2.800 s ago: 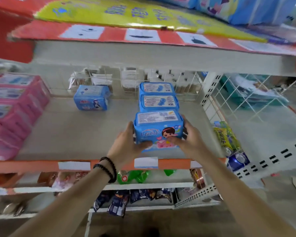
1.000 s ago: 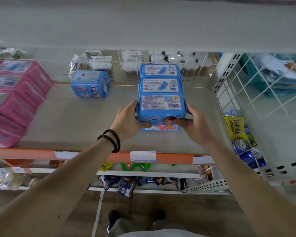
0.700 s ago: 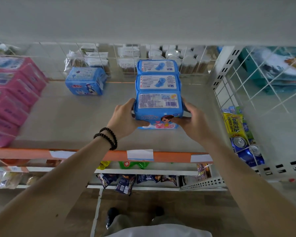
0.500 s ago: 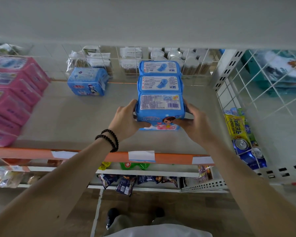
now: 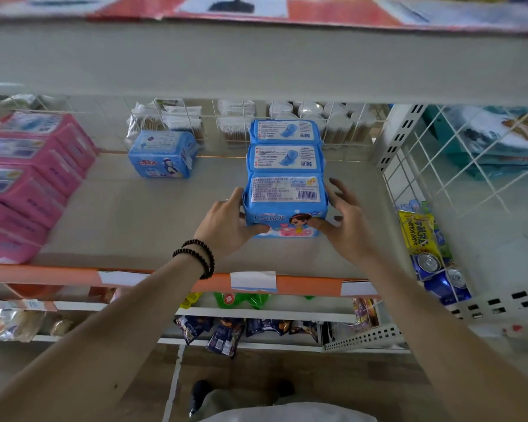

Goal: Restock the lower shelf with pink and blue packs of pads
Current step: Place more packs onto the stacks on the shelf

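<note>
We hold the front blue pad pack [image 5: 285,205] on the shelf [image 5: 141,220], before two matching packs. Left hand [image 5: 226,228] grips its side; right hand [image 5: 343,222] touches it, fingers spread.

Front blue pack [image 5: 285,205] — barcode visible; print too blurred to read

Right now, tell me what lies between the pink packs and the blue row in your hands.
In the head view, mostly bare shelf. Only a lone blue pack stands toward the back, between the pink packs and the blue row.
</note>
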A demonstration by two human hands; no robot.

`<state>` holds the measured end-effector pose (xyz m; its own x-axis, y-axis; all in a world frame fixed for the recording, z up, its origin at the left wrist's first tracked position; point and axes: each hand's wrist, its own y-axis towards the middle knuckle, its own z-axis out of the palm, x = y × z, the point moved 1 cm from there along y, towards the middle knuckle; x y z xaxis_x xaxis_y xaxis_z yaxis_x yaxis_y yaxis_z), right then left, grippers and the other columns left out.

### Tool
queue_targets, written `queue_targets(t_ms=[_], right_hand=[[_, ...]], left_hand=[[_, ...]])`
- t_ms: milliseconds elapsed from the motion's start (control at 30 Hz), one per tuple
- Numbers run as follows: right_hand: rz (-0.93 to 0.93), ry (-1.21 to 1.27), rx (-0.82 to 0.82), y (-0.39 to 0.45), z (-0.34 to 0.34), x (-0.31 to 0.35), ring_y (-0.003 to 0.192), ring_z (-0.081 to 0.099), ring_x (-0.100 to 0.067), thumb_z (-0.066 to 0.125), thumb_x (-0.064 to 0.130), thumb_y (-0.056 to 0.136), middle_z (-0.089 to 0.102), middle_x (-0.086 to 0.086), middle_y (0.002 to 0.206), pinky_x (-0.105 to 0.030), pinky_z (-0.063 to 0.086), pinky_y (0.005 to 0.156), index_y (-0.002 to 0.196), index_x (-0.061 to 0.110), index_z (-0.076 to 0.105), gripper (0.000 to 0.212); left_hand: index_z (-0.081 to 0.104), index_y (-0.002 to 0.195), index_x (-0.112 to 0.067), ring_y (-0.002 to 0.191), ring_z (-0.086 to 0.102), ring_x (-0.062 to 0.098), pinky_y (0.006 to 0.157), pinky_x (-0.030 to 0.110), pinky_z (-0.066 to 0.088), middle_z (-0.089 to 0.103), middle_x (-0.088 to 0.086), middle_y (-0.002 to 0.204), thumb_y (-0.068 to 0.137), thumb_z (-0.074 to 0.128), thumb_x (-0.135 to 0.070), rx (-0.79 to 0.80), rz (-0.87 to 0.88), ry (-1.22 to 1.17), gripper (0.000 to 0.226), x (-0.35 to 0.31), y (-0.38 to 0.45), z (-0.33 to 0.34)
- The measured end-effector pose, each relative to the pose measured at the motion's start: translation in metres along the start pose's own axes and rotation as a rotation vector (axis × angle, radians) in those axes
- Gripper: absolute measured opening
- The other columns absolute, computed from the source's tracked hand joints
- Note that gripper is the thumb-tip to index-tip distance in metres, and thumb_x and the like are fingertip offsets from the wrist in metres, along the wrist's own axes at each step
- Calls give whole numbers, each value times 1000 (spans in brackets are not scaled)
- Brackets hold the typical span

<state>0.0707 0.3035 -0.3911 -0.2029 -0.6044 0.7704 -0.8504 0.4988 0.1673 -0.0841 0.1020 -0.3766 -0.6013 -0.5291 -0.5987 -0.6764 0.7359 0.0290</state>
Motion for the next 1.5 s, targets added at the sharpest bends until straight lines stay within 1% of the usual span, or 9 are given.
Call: queue_targets(t_ms=[100,233,367,633,800,933,1067,1267,1500], right_hand=[[3,-51,-25,-5,2,3,135,26,1,74,27,88,25,0,158,-39,44,109,151,23,39,73],[0,-86,-52,-10,2,6,144,29,-16,74,30,88,29,-7,158,-44,40,112,152,17,37,75],[8,-34,-28,-16,3,6,145,31,-20,66,57,80,30,-7,156,-44,39,114,153,13,34,90],[85,39,-40,-31,11,2,146,29,-15,57,72,72,23,2,161,-38,34,112,157,19,19,107],[62,44,-44,-47,13,10,150,20,-17,61,69,80,20,1,163,-51,27,120,157,24,18,100],[94,-19,-55,-67,5,27,153,8,-16,65,58,88,8,3,166,-47,16,121,159,23,7,98],[78,-73,-75,-80,3,53,153,8,-18,57,64,83,5,4,167,-52,20,117,159,25,5,100],[14,-102,-133,-98,29,105,148,10,-5,53,64,85,8,3,166,-34,16,114,158,30,7,93],[-129,-192,-194,-124,51,160,151,22,-26,51,65,89,19,-9,164,-56,29,118,158,17,17,91]], left_hand=[[48,125,-13,105,69,20,84,43,59,70,2,121,80,81,-46,19,4,60,65,4,-5,-2],[48,112,-14,102,65,26,80,44,57,67,6,114,78,79,-53,39,-65,163,60,7,-13,-10],[49,122,-17,112,59,26,89,43,51,62,4,121,82,73,-57,68,-112,214,61,11,-28,-15],[45,133,-16,117,58,22,103,40,36,57,-1,134,91,53,-64,-60,-59,318,65,8,-62,-19],[43,136,-15,126,52,25,106,42,35,48,0,146,91,60,-58,-134,-21,323,65,0,-79,-13],[37,144,-19,138,42,23,113,44,32,30,-1,160,89,60,-61,-137,39,331,73,-2,-87,-13],[26,152,-24,145,33,24,116,47,29,13,-3,167,88,54,-66,-122,118,329,81,-3,-92,-27],[21,156,-27,147,31,25,115,46,31,13,-3,168,90,51,-66,-133,207,295,83,18,-119,-65],[21,157,-26,147,31,24,115,44,30,16,-3,167,89,45,-70,-153,319,241,84,31,-143,-93]])
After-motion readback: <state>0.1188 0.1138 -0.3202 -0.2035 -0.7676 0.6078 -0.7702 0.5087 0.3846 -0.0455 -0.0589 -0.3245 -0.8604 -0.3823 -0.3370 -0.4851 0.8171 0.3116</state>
